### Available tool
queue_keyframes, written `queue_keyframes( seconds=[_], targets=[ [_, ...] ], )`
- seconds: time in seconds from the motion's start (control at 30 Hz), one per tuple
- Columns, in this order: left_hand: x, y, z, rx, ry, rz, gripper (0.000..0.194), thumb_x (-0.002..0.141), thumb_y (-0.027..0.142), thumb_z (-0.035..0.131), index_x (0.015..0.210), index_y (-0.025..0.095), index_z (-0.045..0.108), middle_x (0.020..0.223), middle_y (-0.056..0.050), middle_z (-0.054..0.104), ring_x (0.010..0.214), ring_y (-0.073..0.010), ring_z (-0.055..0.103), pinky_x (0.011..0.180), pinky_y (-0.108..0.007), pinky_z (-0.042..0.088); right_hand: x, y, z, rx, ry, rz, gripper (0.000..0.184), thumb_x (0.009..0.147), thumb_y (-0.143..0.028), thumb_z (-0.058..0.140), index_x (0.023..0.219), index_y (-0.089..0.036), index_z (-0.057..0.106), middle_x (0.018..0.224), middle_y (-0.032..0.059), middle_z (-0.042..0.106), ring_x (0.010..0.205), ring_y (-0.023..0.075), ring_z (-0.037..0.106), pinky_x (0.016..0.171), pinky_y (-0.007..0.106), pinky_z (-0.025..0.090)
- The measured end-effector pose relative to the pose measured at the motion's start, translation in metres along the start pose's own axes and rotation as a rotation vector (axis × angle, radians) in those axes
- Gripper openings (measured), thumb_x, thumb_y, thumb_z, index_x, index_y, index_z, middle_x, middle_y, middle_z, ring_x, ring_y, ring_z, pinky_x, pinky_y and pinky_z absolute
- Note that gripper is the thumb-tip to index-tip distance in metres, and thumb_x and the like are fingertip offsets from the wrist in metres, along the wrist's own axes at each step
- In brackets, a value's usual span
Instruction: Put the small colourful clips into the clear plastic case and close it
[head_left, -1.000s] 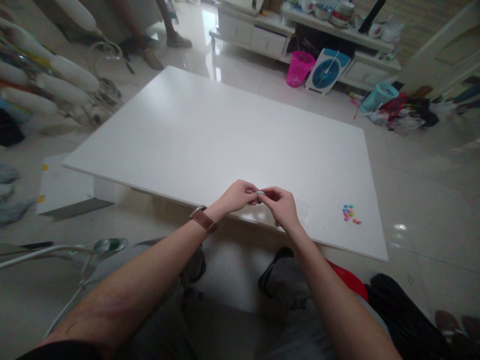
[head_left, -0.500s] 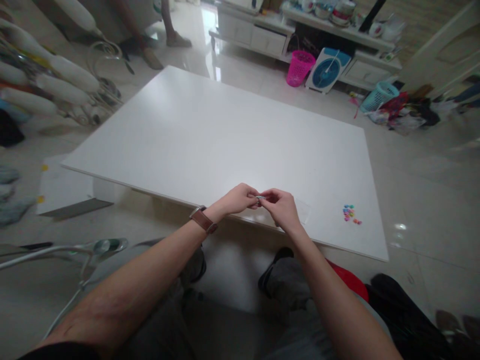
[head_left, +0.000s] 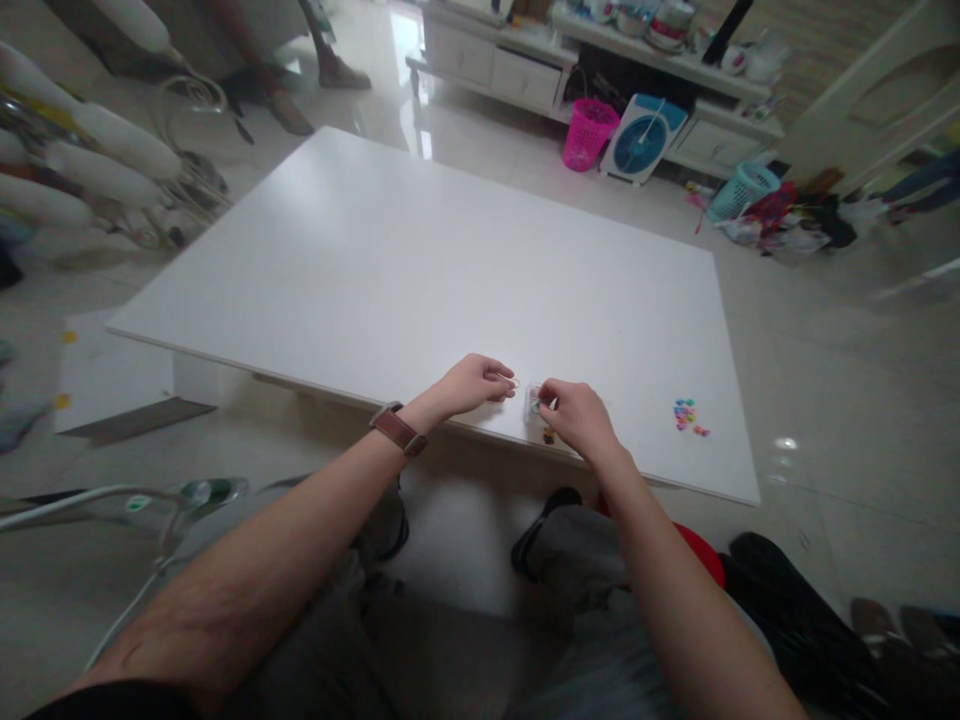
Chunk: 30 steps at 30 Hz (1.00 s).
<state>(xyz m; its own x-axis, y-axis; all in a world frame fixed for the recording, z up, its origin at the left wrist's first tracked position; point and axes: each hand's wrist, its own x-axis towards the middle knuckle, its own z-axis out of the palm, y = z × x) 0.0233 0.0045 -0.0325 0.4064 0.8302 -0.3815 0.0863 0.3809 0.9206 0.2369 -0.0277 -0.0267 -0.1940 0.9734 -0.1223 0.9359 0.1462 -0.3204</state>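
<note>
Here's the big white bench (head_left: 450, 260), sweeping across the middle of the frame, and all the handling is down at its near edge, lower centre. Top of the frame: a long white cabinet (head_left: 529, 78), with a blue-faced fan (head_left: 640, 138) and a pink basket (head_left: 590, 135) on the floor in front, all well apart from the work.

Now the hands! The left hand (head_left: 474, 383), a brown watch strap (head_left: 399, 428) on its wrist, comes in at lower centre, its grip a narrow pinch, seemingly just thumb and fingertips, as suits something so slight. Just to its right, the right hand (head_left: 581, 412) curls down with its fingertips at a small clear box (head_left: 531, 403), angled, I'd judge, to get at the contents; whether that grip has picked anything out, I cannot tell.

Smaller again: a dark-and-yellow piece (head_left: 549, 437) lies below the box, near the bench edge. Over at right of centre sit the bright little pieces (head_left: 685, 413), bunched loosely, probably to be within reach yet out of the way. And the tiniest: a thin loop (head_left: 517, 384) at the left fingertips, held out towards the box, perhaps so both hands can work close together.
</note>
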Motion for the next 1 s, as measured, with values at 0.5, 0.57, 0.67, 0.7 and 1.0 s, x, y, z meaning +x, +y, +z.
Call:
queue_keyframes(
  seconds=[0.5, 0.57, 0.67, 0.7, 1.0],
  targets=[
    [0.009, -0.001, -0.008, -0.061, 0.036, -0.041, 0.02, 0.077, 0.015, 0.077, 0.095, 0.008, 0.072, 0.084, -0.013, 0.077, 0.077, -0.0182, 0.073, 0.079, -0.033, 0.059, -0.003, 0.001, 0.014, -0.129, -0.152, -0.13, 0.016, 0.093, -0.016, 0.054, 0.089, -0.021, 0.069, 0.097, 0.0089, 0.071, 0.092, 0.0223, 0.063, 0.075, 0.029, 0.04],
    [0.009, 0.002, -0.009, -0.058, 0.063, -0.046, 0.016, 0.079, 0.013, 0.073, 0.094, 0.008, 0.071, 0.086, -0.013, 0.077, 0.079, -0.0189, 0.074, 0.081, -0.033, 0.059, -0.002, 0.001, 0.014, -0.135, -0.147, -0.158, 0.018, 0.093, -0.014, 0.053, 0.089, -0.02, 0.07, 0.098, 0.0091, 0.071, 0.094, 0.0227, 0.063, 0.077, 0.029, 0.041],
    [0.008, 0.006, -0.012, -0.035, 0.091, -0.039, 0.014, 0.082, 0.011, 0.068, 0.095, 0.007, 0.071, 0.093, -0.015, 0.077, 0.084, -0.0197, 0.075, 0.083, -0.033, 0.059, -0.003, -0.001, 0.013, -0.126, -0.141, -0.187, 0.021, 0.092, -0.011, 0.051, 0.088, -0.019, 0.07, 0.099, 0.0081, 0.071, 0.094, 0.0218, 0.063, 0.078, 0.029, 0.041],
    [0.007, 0.007, -0.013, -0.033, 0.096, -0.037, 0.014, 0.083, 0.011, 0.067, 0.095, 0.007, 0.071, 0.095, -0.016, 0.077, 0.085, -0.0198, 0.075, 0.083, -0.033, 0.059, -0.003, -0.002, 0.013, -0.12, -0.138, -0.188, 0.022, 0.092, -0.011, 0.051, 0.087, -0.019, 0.07, 0.099, 0.0078, 0.07, 0.093, 0.0211, 0.063, 0.077, 0.029, 0.042],
    [0.003, 0.011, -0.017, 0.0, 0.12, -0.01, 0.015, 0.084, 0.013, 0.064, 0.097, 0.007, 0.069, 0.101, -0.018, 0.075, 0.084, -0.0202, 0.076, 0.079, -0.03, 0.058, -0.008, -0.003, 0.006, -0.143, -0.055, -0.089, 0.022, 0.093, -0.013, 0.051, 0.099, -0.019, 0.071, 0.099, 0.0076, 0.065, 0.083, 0.0191, 0.061, 0.068, 0.03, 0.038]
  ],
)
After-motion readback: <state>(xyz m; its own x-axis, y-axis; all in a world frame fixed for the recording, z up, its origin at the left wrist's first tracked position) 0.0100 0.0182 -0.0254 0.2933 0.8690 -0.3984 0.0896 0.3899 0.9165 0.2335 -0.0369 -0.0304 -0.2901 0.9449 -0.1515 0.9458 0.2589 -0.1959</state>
